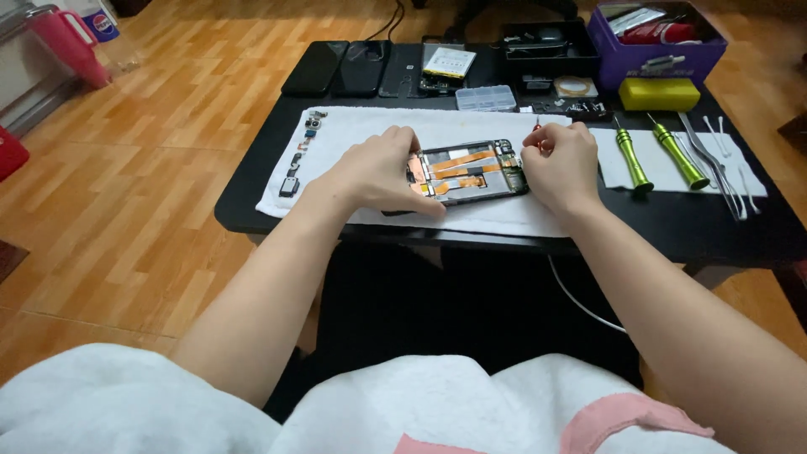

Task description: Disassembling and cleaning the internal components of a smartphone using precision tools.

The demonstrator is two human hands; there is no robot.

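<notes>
Phone (pixel 469 171) lies opened, back off, small parts (pixel 298 155) already lined up at nine o'clock. Left hand (pixel 376 174) clamps the frame; right hand (pixel 561 164) pinches a red-handled tool (pixel 537 131). Insides mostly still mounted.

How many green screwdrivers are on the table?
2. One green screwdriver lies on the white cloth right of the right hand; the second screwdriver lies just beside it.
</notes>
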